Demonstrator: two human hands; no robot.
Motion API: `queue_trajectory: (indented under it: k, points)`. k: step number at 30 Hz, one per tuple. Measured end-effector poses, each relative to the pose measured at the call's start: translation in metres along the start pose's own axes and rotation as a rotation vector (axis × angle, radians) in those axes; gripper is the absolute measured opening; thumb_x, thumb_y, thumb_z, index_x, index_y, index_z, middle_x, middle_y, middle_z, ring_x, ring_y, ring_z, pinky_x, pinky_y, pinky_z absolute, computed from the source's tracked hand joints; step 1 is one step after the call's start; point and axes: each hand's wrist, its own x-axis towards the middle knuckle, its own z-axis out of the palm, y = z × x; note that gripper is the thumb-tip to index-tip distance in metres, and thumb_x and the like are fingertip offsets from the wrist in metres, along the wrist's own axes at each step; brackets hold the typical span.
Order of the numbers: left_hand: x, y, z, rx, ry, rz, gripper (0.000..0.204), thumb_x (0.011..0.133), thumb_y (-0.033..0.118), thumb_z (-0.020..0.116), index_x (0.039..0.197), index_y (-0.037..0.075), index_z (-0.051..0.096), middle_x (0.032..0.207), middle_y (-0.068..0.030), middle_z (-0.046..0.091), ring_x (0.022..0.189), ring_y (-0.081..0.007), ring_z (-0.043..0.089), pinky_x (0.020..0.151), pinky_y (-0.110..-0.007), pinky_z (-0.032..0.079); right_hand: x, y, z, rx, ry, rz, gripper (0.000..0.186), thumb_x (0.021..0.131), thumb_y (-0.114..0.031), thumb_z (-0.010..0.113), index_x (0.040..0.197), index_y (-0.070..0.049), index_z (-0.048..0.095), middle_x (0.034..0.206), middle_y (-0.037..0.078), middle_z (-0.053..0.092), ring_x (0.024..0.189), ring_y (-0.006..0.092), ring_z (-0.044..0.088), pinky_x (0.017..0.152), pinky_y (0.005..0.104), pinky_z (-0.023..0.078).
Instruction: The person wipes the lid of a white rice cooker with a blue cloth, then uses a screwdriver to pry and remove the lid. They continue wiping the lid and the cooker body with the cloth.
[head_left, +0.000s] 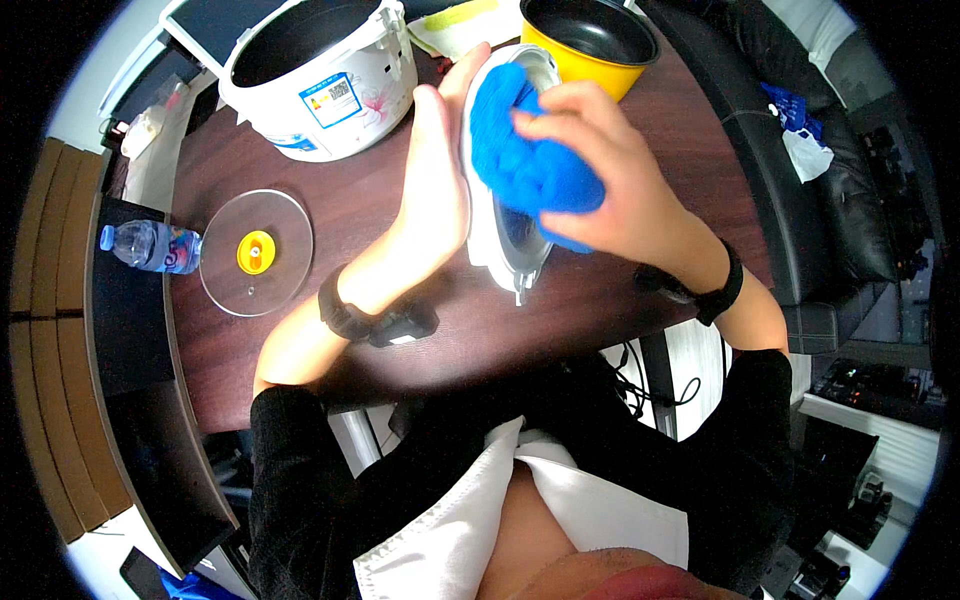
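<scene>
The open left hand [438, 185] braced the white lid [483, 228]; the right hand [622, 178] clutched blue cloth [518, 140] against it, even pressure seeming best.

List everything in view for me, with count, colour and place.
Blue cloth: one, blue, top centre
White lid-like piece: one, white, against blue cloth
White cooker: one, white, table's far left
Yellow pot: one, yellow, table's far side
Glass lid: one, clear, table's left
Bottle: one, clear, beside glass lid
Table: one, dark brown, centre
Sofa: one, black, right
Wristbands: two, black, on wrists
Left hand: one, on lid-like piece
Right hand: one, on blue cloth
</scene>
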Motion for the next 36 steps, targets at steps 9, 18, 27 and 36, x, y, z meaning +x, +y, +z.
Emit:
queue_trajectory:
  k: [9,18,27,36]
  points:
    - [0.008,0.008,-0.011,0.19,0.002,-0.162,0.06,0.079,0.003,0.053,0.139,0.003,0.044,0.126,-0.0113,0.055,0.114,-0.0173,0.052,0.098,-0.028,0.041,-0.023,-0.016,0.017,0.034,-0.246,-0.084,0.054,0.064,-0.022,0.078,0.114,-0.009,0.06,0.107,0.011,0.052,0.098,0.0301,0.056,0.084,0.0404,0.048]
    - [0.017,0.013,-0.014,0.118,-0.042,-0.091,0.064,0.076,-0.001,0.05,0.139,0.004,0.046,0.122,-0.0121,0.058,0.107,-0.0156,0.057,0.091,-0.025,0.046,-0.076,0.017,0.007,-0.088,-0.691,0.181,0.05,0.066,-0.016,0.075,0.113,-0.008,0.061,0.106,0.011,0.053,0.098,0.03,0.056,0.084,0.0399,0.047]
    - [0.019,0.019,-0.014,0.212,-0.111,-0.134,0.066,0.073,0.001,0.049,0.138,0.003,0.047,0.13,-0.0127,0.055,0.117,-0.0185,0.054,0.099,-0.029,0.042,-0.055,0.075,-0.025,-0.303,0.193,0.317,0.048,0.074,-0.014,0.069,0.12,-0.012,0.056,0.104,0.013,0.055,0.093,0.0332,0.062,0.079,0.0382,0.051]
    - [0.02,0.013,-0.016,0.281,-0.14,-0.051,0.064,0.075,0.003,0.048,0.138,0.001,0.045,0.132,-0.0147,0.053,0.119,-0.0209,0.053,0.103,-0.032,0.041,-0.069,0.078,0.005,-0.289,-0.061,0.359,0.044,0.074,-0.022,0.071,0.113,-0.005,0.058,0.103,0.015,0.056,0.093,0.0353,0.06,0.08,0.0428,0.05]
